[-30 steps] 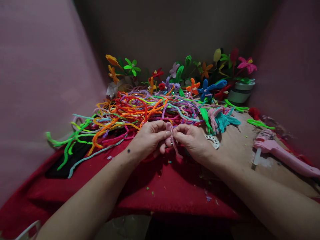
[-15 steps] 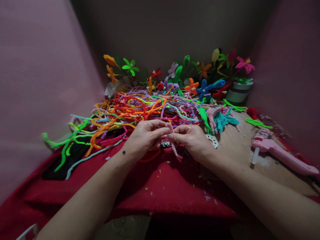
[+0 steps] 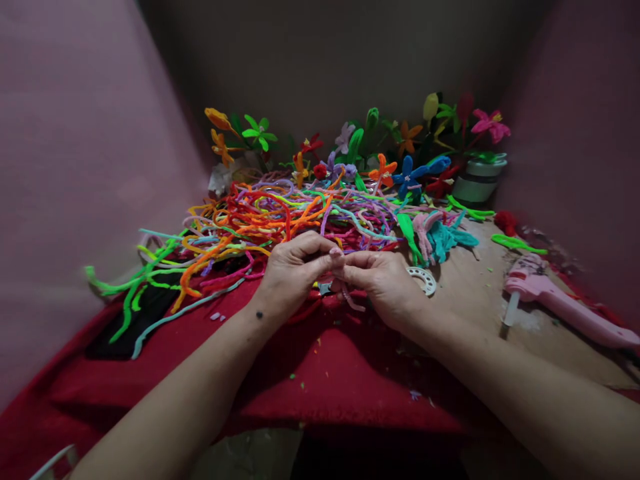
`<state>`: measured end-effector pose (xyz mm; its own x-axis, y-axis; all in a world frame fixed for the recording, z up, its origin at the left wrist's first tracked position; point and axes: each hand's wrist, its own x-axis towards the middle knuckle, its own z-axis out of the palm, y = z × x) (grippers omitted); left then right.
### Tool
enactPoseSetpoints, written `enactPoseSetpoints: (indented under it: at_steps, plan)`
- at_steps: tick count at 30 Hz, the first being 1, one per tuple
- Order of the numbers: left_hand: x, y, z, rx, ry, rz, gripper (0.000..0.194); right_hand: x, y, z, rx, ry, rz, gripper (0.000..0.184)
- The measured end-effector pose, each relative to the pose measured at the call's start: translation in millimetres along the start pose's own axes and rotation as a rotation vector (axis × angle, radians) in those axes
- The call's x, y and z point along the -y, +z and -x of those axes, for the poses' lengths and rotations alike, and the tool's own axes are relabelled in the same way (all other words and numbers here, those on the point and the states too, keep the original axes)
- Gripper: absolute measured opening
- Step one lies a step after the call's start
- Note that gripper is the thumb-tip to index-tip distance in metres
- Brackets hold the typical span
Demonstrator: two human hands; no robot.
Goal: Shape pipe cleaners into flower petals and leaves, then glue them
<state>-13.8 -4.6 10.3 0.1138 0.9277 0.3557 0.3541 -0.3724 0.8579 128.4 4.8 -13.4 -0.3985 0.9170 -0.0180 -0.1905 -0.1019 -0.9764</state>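
A short pink pipe cleaner is pinched between my two hands, its loose end hanging down below the right fingers. My left hand closes thumb and forefinger on its top part, which makes a small bunched loop. My right hand pinches the same piece just beside, fingertips almost touching the left ones. Most of the piece is hidden by the fingers. Behind the hands spreads a heap of colourful pipe cleaners. Part of a small metal tool shows beneath the fingers, too covered to name.
A pink glue gun lies on a cardboard sheet at the right, near a white ring with holes. Finished pipe-cleaner flowers and a banded pot stand behind. Red cloth covers the table; a black flat object lies left.
The pink loop that stood up between the fingers is now pressed down and more covered. My left hand has shifted slightly right and up; the fingertips have drawn closer together.
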Motion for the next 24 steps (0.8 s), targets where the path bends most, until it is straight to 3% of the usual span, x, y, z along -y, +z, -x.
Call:
enactPoseSetpoints:
  at_steps: [4,8,10,12,16,20,22,24]
  plan:
    - [-0.7,-0.1,0.1,0.035,0.002,-0.048,0.01,0.7,0.8,1.8,0.034,0.063,0.014,0.027]
    - [1.0,4.1,5.6,-0.028,0.224,-0.253,0.011,2.1,3.4,3.8,0.045,0.083,0.039,0.021]
    - [1.3,4.6,6.6,-0.055,0.27,-0.301,0.012,3.1,4.7,4.8,0.05,0.085,0.038,0.02]
    - [0.6,2.1,4.3,-0.087,0.184,-0.248,0.016,3.7,5.3,5.4,0.059,0.105,0.021,0.021]
    - [-1.1,-7.7,-5.1,-0.082,-0.162,0.057,0.021,2.3,1.7,2.5,0.016,0.101,0.021,0.023]
    - [-2.4,-9.3,-7.9,0.148,-0.312,0.169,0.025,-1.2,-7.4,-5.3,-0.073,0.062,-0.029,0.019]
    - [-2.8,-6.8,-6.6,0.262,-0.375,0.22,0.026,-3.5,-11.5,-8.7,-0.046,0.066,-0.074,0.021]
    - [-2.5,-4.6,-5.4,0.28,-0.417,0.253,0.024,-5.4,-13.9,-11.0,0.007,0.059,-0.139,0.022]
